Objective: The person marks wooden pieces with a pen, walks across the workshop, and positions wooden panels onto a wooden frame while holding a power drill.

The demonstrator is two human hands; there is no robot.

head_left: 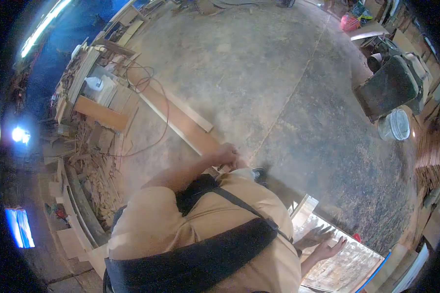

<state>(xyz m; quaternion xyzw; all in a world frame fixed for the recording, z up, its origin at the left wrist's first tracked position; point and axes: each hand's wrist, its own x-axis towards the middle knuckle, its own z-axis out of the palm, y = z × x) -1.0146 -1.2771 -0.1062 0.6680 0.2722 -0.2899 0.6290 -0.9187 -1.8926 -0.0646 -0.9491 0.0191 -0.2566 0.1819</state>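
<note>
My left hand reaches across in front of my knees with its fingers curled closed, at the near end of a long reddish-brown board. What those fingers hold is too small and shaded to make out. Pale wood strips run along both sides of that board. On my right, my right hand hovers with fingers spread above a worn, pale-splotched panel. It holds nothing, and its shadow falls on the panel. A short pale wood block stands at the panel's far corner.
A thin red hose loops over the board and floor. Left are stacked planks, a white jug and wood scraps. Right are a white bucket, a dark upright container and stacked thin wood sheets.
</note>
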